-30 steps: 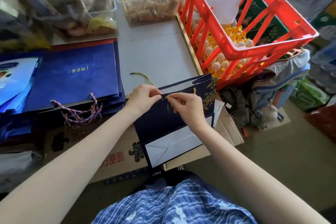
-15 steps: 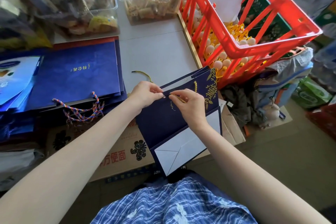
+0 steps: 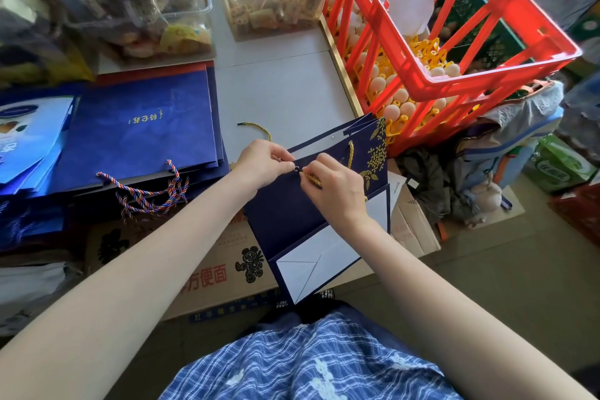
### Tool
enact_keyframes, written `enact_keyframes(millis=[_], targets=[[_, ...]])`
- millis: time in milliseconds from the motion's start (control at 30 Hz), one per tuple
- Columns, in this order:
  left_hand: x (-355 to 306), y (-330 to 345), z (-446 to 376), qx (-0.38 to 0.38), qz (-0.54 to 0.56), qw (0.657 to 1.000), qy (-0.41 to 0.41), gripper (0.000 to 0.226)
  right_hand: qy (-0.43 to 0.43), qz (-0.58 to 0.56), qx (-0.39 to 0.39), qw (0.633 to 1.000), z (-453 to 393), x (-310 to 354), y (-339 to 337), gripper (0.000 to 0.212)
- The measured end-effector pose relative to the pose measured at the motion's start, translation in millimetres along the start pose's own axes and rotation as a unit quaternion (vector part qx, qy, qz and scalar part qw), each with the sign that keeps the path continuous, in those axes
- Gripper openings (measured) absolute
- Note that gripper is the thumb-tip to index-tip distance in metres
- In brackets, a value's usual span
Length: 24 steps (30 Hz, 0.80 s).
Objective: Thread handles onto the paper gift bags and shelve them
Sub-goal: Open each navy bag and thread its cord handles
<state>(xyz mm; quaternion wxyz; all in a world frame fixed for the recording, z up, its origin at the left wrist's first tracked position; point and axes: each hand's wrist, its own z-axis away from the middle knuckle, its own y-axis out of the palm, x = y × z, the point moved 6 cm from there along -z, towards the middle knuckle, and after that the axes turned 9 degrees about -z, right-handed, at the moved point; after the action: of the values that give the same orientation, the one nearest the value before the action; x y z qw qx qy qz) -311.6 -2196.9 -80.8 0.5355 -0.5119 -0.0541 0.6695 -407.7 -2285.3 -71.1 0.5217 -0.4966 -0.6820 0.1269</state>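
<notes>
Together, both hands [image 3: 298, 174] pinch gold cord [image 3: 312, 179].

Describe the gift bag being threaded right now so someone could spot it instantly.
Start at the red crate holding eggs on the right. Just below its near corner, both hands pinch a gold cord at the rim of a navy gift bag. Unlike the flat blue bags stacked left, it bears gold flower print.

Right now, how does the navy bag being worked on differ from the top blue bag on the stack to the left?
The navy bag is held in both hands, the left hand and right hand, at its top edge; the stacked blue bag lies untouched. The navy bag is darker, with gold floral print; the stacked one bears only small gold lettering. The navy bag takes a gold cord; a multicoloured cord lies at the stack's edge. Both are folded flat.
</notes>
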Motion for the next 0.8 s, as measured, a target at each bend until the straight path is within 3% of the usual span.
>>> enact_keyframes(millis=[133,233,333,400,467,533,700,800], targets=[[-4.0,3.1,2.2,0.006,-0.028,0.999,0.031,0.018,-0.09,0.104,-0.014,0.99,0.1,2.3,2.0,0.027],[-4.7,2.2,4.8,-0.006,-0.078,0.994,0.072,0.018,-0.04,0.104,0.041,0.993,-1.2,-9.0,4.5,0.023],[-9.9,-3.5,9.5,-0.049,-0.126,0.978,0.158,0.017,0.032,0.033,0.102,0.994,-8.4,-20.7,-5.3,0.045],[-12.8,-5.1,12.5,-0.073,-0.137,0.963,0.221,0.016,0.029,0.033,0.158,0.986,-11.2,-27.2,-6.1,0.034],[-11.9,-2.0,12.8,-0.089,-0.166,0.948,0.258,0.014,0.003,0.047,0.162,0.986,-9.2,-29.7,-5.7,0.019],[-12.9,0.8,12.5,-0.1,-0.169,0.95,0.245,0.015,0.012,0.051,0.147,0.988,-5.9,-30.5,-4.1,0.017],[-16.4,3.2,-1.6,-0.075,-0.173,0.977,0.095,0.007,-0.008,0.046,0.139,0.989,1.1,-28.4,-2.8,0.017],[-18.6,6.3,-2.8,-0.061,-0.174,0.979,0.086,0.006,-0.02,0.044,0.15,0.987,5.5,-29.4,-5.7,0.014]])
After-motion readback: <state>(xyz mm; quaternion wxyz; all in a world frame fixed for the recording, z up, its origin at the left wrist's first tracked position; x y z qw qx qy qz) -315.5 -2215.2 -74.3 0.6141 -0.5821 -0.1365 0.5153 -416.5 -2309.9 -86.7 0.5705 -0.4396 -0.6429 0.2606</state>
